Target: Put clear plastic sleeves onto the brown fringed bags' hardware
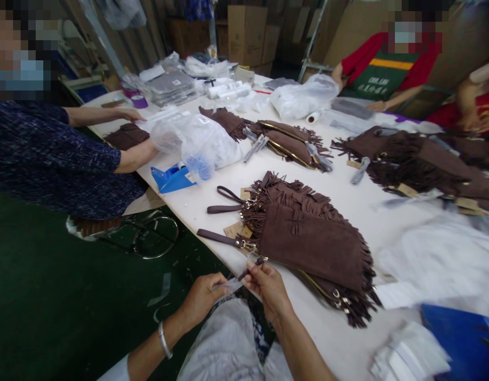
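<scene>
At the table's near edge, my left hand [207, 299] is closed on a thin clear plastic sleeve [232, 286]. Close beside it, my right hand [267, 283] pinches a short dark brown strap [246, 271], whose end lies at the sleeve. Just beyond my hands lies a stack of brown fringed suede bags [304, 241] with gold zips and clasps. Brown wrist straps [217, 237] and tan paper tags [233, 229] stick out from the stack's left side. Whether the pinched strap is fastened to a bag is hard to see.
A co-worker's arms [137, 156] reach over a clear plastic bag [205, 137] and a blue tape dispenser [173, 177] at left. More fringed bags [435, 159] lie at right. White paper [411, 352] and a blue folder [461, 341] sit near right. Other people stand across the table.
</scene>
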Motion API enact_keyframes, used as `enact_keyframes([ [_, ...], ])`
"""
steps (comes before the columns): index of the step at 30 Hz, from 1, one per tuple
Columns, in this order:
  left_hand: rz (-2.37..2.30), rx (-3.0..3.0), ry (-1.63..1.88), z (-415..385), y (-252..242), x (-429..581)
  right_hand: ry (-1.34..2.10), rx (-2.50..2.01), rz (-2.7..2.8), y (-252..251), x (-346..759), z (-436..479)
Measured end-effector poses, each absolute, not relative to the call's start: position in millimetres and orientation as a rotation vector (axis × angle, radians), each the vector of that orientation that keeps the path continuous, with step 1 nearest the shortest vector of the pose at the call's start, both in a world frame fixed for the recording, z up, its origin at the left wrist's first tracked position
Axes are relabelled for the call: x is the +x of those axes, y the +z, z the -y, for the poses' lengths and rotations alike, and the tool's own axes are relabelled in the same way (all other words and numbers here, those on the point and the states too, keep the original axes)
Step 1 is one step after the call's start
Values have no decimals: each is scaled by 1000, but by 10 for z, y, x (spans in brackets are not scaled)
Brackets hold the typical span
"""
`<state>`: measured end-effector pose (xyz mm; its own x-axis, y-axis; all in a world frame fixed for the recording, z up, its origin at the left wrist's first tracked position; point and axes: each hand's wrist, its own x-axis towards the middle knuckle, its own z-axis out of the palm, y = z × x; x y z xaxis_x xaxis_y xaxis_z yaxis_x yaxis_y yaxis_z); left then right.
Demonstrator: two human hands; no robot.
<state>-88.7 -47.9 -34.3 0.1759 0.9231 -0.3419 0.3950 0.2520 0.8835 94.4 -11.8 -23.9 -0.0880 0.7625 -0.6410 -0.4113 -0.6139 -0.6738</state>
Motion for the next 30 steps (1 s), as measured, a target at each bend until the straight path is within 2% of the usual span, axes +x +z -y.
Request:
enact_keyframes([
  [17, -1490, 1335, 616, 445, -233, -752, 1745, -1408, 476, -294, 960, 118],
  [30, -1261, 723, 769, 471, -403, -498, 1746, -1484, 603, -269, 1020, 115],
])
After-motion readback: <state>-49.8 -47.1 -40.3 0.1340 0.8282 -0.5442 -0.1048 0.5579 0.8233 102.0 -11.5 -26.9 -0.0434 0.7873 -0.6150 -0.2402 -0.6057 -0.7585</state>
